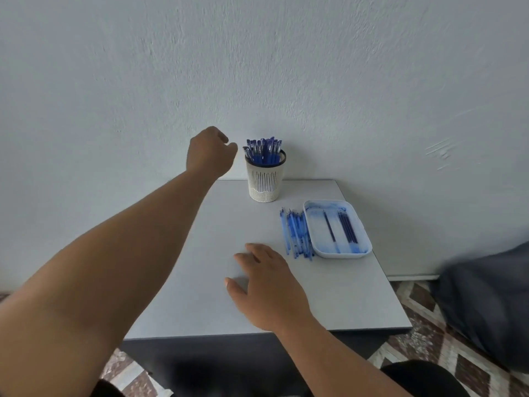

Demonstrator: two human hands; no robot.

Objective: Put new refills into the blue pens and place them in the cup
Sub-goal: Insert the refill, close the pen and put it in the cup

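A white slotted cup (pixel 264 181) stands at the back of the grey table (pixel 200 296), filled with several capped blue pens (pixel 263 151). My left hand (pixel 210 151) is stretched out just left of the cup's rim, fingers curled, nothing visible in it. My right hand (pixel 264 279) rests flat on the table near the front, fingers spread and relaxed, holding nothing. Several pale blue empty refills (pixel 296 234) lie in a row on the table, right of my right hand. A white tray (pixel 312 239) next to them holds several dark blue refills (pixel 347 227).
The table's back edge stands against a pale wall. A dark grey cushion (pixel 483 305) lies on the patterned floor (pixel 429 348) to the right. The table's front edge is just below my right wrist.
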